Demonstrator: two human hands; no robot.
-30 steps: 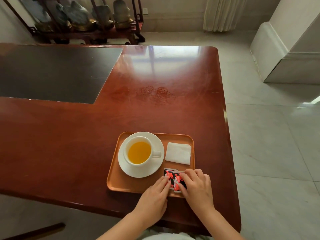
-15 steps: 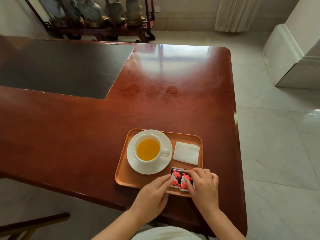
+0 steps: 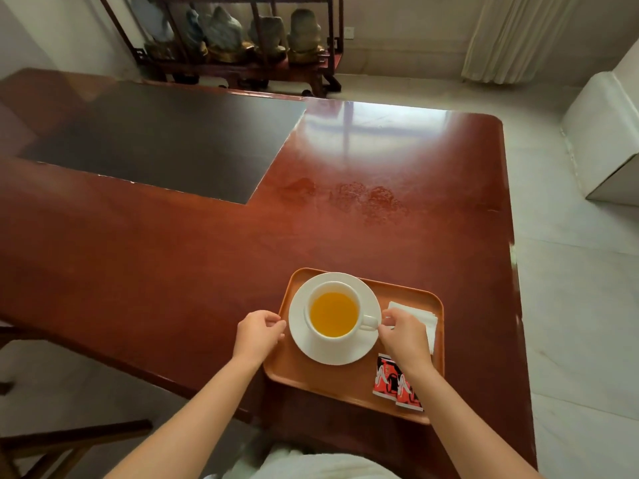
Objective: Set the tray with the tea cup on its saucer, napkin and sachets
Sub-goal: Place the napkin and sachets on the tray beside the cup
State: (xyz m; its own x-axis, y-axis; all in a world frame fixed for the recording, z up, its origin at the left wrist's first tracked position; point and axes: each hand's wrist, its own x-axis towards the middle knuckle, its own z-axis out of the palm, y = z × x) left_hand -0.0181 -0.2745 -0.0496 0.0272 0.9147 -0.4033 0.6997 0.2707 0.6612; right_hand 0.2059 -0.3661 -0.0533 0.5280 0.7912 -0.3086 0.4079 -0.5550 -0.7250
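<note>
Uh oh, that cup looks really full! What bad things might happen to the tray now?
1. The white tea cup holds yellow tea nearly to the brim; if the right hand at its handle or the left hand at the white saucer jolts it, tea may spill.
2. Spilled tea could soak the white folded napkin close beside it.
3. The red sachets lie at the orange tray's near edge and might slide off.

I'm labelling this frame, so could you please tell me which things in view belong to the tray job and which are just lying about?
Part of the job:
tray
tea cup
saucer
napkin
sachets

Just lying about:
table
shelf of ornamental stones
curtain
</note>
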